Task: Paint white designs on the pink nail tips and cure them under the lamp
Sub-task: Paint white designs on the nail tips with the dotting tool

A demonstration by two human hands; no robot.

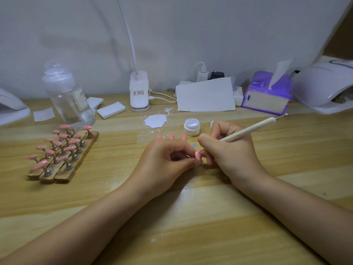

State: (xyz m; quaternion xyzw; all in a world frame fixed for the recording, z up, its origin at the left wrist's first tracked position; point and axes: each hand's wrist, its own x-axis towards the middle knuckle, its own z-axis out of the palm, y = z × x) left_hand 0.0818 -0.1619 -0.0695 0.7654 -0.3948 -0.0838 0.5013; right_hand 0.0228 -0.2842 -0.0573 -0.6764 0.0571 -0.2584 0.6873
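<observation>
The left hand (168, 159) pinches a pink nail tip (197, 155); the right hand (227, 150) grips a dotting pen (248, 131), its point touching the tip.

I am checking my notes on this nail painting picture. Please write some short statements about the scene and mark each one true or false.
1. The right hand holds the dotting pen. True.
2. The white gel jar is closed with a lid. False: it stands open.
3. The left hand pinches a pink nail tip. True.
4. The wooden holder of nail tips stands right of both hands. False: it stands to their left.
</observation>
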